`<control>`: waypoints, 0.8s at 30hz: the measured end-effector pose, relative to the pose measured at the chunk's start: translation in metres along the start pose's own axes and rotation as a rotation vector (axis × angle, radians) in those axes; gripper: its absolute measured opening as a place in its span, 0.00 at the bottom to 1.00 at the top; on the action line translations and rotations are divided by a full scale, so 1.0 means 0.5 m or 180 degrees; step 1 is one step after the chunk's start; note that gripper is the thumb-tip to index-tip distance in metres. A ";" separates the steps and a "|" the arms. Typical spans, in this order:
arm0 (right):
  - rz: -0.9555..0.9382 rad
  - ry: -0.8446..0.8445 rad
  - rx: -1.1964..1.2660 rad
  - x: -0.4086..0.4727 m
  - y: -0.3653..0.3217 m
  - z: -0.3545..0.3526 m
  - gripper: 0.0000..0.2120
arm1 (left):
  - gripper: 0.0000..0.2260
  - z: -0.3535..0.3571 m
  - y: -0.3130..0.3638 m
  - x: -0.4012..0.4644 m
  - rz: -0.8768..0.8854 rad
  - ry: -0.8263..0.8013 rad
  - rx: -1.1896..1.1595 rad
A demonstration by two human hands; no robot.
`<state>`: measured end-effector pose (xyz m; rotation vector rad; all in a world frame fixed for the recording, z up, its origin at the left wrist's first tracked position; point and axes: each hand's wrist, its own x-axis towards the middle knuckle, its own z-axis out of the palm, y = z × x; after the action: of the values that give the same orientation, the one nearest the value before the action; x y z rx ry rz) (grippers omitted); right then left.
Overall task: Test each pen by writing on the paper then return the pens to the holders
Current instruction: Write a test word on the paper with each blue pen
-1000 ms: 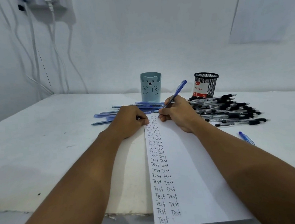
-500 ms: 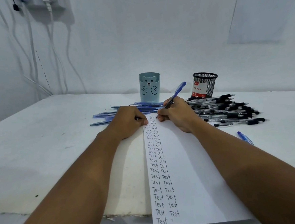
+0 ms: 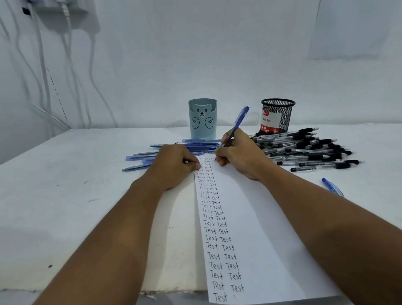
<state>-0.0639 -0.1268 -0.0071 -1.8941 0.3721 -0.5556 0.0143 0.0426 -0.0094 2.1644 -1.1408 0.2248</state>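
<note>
- The right hand point(image 3: 237, 153) pinches a blue pen point(image 3: 235, 125) just above centre of the frame, tip down on the top of the paper point(image 3: 253, 220), cap end tilted toward the upper right.
- The left hand point(image 3: 174, 164) lies on the paper's top left edge with fingers curled under; I cannot tell whether they pinch anything.
- The paper runs from centre down past the table point(image 3: 54, 200) edge, carrying two columns of "Test".
- A bear-faced pale blue holder point(image 3: 203, 118) and a black mesh holder point(image 3: 277, 115) stand behind the hands.
- Blue pens point(image 3: 147, 156) lie left of the hands, black pens point(image 3: 315, 148) heaped at right.
- One lone blue pen point(image 3: 332, 187) lies apart at right.
</note>
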 end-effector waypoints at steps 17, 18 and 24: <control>0.0074 0.0036 0.0001 0.003 -0.001 -0.003 0.12 | 0.05 -0.001 -0.002 -0.001 0.0002 0.0023 -0.0029; 0.0091 0.0026 0.0062 0.003 -0.001 -0.003 0.12 | 0.05 0.000 -0.002 -0.001 0.0007 0.0027 -0.0027; 0.0195 0.0213 0.0545 0.005 0.005 -0.010 0.14 | 0.05 -0.001 -0.001 -0.001 0.0011 0.0015 -0.0007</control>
<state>-0.0644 -0.1330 -0.0072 -1.6975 0.4117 -0.5922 0.0145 0.0433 -0.0097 2.1591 -1.1418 0.2297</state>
